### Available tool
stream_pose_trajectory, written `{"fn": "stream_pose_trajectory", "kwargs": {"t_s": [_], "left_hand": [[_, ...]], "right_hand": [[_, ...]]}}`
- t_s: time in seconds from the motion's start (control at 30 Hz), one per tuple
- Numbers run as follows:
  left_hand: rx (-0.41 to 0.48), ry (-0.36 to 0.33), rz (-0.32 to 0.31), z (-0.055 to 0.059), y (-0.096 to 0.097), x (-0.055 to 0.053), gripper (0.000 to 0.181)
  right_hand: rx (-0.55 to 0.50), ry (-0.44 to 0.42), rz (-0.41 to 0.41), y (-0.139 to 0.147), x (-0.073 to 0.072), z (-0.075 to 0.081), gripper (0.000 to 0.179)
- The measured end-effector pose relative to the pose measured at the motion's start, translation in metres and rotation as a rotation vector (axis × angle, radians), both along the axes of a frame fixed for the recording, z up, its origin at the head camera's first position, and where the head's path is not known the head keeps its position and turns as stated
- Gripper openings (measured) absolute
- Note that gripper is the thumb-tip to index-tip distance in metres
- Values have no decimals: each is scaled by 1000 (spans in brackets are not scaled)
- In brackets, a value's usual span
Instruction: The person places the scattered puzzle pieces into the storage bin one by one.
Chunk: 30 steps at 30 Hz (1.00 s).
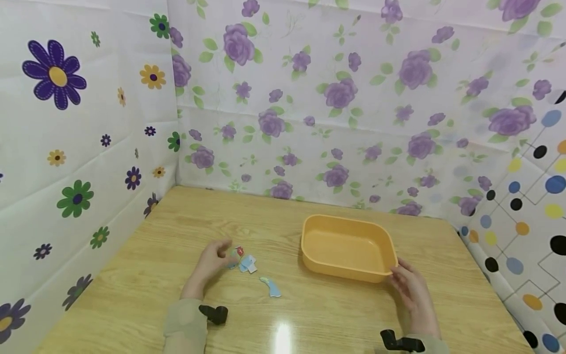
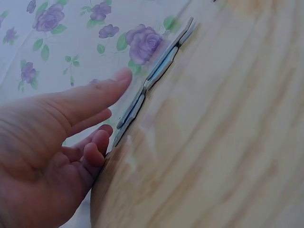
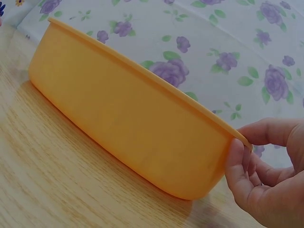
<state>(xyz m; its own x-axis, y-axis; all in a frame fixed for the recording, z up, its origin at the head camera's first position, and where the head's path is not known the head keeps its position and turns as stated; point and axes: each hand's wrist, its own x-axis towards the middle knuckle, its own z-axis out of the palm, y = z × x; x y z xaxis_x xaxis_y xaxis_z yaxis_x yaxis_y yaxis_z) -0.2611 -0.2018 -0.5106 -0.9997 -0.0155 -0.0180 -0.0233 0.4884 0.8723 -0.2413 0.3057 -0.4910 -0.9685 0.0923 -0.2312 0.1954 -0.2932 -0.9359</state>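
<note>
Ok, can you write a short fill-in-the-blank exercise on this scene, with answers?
The bare right hand grips the rim of the rounded rectangular yellow-orange plastic tray, which in the head view stands to the ____ of the cluster of small, flat, coloured pieces.
Of tray and cluster, the left hand is nearer the ____.
Only ____ tapering, flat, mostly light-blue piece lies apart from that cluster.
The roses printed on the white back cloth are ____.

Missing words: right; cluster; one; purple.

I'm missing detail
I'm finding the small pieces [image 1: 249, 264] too tiny to read; the head view is cutting off the desk [image 1: 336, 314].
</note>
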Motion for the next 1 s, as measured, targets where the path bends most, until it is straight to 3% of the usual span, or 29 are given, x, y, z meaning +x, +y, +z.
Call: {"fn": "stream_pose_trajectory", "kwargs": {"t_s": [0.2, 0.6, 1.0], "left_hand": [[-50, -4, -13, 0, 3, -1, 66], [-64, 13, -20, 0, 6, 0, 55], [-57, 37, 27, 0, 5, 0, 52]], "right_hand": [[-12, -13, -11, 0, 0, 0, 35], [-16, -13, -9, -1, 1, 0, 34], [5, -8, -15, -1, 0, -1, 31]]}}
